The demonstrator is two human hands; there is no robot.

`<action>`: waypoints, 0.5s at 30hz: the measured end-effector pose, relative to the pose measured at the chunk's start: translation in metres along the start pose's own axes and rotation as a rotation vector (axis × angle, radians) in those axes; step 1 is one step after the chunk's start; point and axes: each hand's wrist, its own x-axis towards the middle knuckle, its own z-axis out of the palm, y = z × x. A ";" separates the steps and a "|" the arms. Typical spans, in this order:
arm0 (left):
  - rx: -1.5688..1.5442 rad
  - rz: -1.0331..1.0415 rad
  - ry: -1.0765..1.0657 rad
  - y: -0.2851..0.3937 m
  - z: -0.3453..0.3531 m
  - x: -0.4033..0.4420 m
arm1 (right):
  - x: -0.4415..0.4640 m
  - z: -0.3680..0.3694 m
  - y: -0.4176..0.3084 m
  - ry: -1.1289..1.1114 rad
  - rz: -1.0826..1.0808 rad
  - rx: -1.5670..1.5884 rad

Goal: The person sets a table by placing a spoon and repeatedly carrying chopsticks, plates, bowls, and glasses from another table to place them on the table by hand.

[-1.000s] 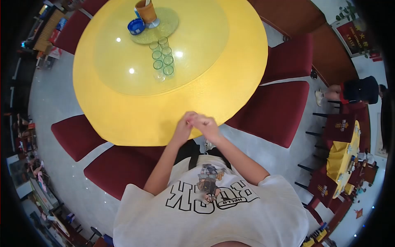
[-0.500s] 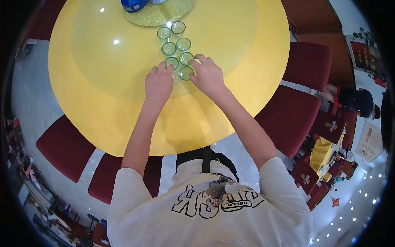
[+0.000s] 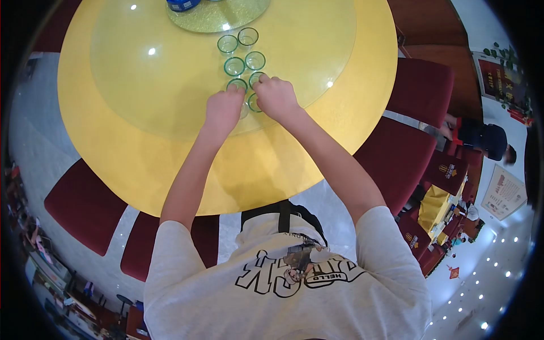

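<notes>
Several clear glasses with green rims stand in two rows on the glass turntable of the round yellow table. My left hand is at the near end of the left row, its fingers bent at the rim of a glass. My right hand is closed at the near end of the right row, its fingertips on the rim of a glass. Another glass is partly hidden beside my right hand.
Beyond the glasses lies a glittery round mat with a blue object on it. Dark red chairs surround the table. A person is at the far right, near a smaller yellow-covered table.
Both hands reached forward from near the table's edge, where they were together, to the near glasses. Since half a second ago their fingers have closed in on the rims.
</notes>
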 end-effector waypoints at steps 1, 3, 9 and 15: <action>-0.001 -0.003 -0.001 0.000 0.002 0.000 | 0.002 0.003 0.001 -0.002 -0.003 0.000; -0.040 -0.019 0.023 0.000 0.005 0.002 | 0.006 0.006 -0.001 -0.048 0.041 0.066; 0.031 -0.022 0.007 0.001 0.008 0.009 | 0.011 0.012 -0.003 -0.068 0.043 0.048; 0.073 -0.023 0.003 0.003 0.009 0.009 | 0.009 0.017 -0.001 -0.063 0.056 0.050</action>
